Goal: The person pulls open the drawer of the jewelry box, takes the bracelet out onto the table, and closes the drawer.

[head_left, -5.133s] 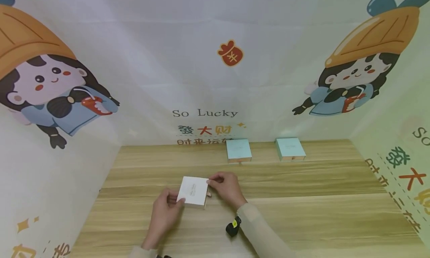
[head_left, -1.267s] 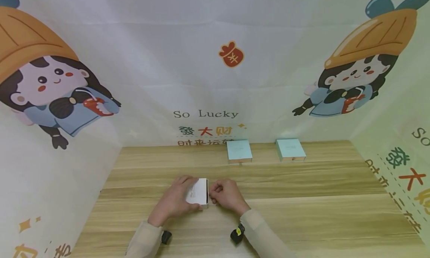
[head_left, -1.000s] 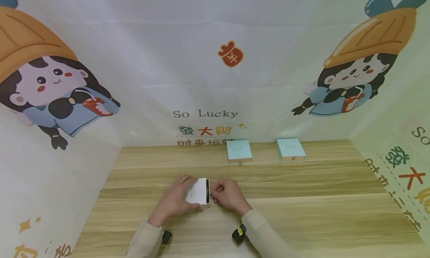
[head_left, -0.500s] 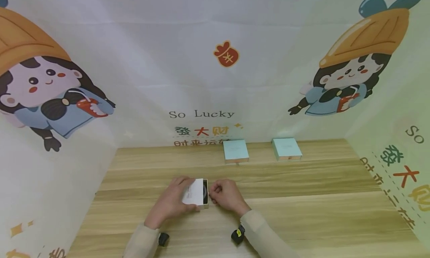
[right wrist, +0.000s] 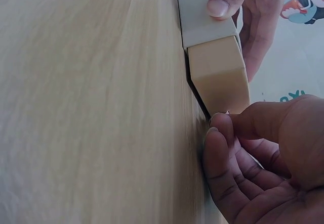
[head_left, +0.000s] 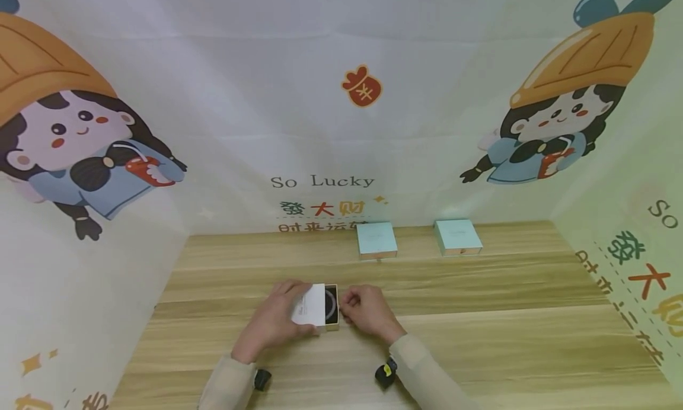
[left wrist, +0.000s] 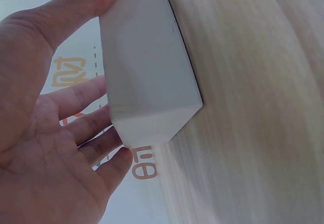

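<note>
A white drawer-style gift box (head_left: 311, 305) with faint print on its lid lies on the wooden table. My left hand (head_left: 274, 322) grips its outer sleeve (left wrist: 144, 57) from the left, thumb on the near side and fingers on the far side. Partly out to the right is the tan inner drawer (right wrist: 217, 72). Inside it, a greyish ring-shaped piece, perhaps a bracelet (head_left: 332, 304), shows against a black lining; the rest is under the sleeve. Thumb and forefinger of my right hand (head_left: 369, 310) pinch a small pull tab (right wrist: 227, 113) at the drawer's front, mostly hidden by the fingertips.
Two pale blue boxes stand at the table's back edge, one at centre (head_left: 376, 239) and one further right (head_left: 458, 237). Both have tan fronts with a small pull. A printed cloth backdrop (head_left: 240, 161) encloses the wooden tabletop (head_left: 480, 339).
Five seconds ago the box was closed, a hand at each side. The left hand has since moved over the sleeve. The right hand has drawn the drawer rightward, uncovering the black lining and ring-shaped piece.
</note>
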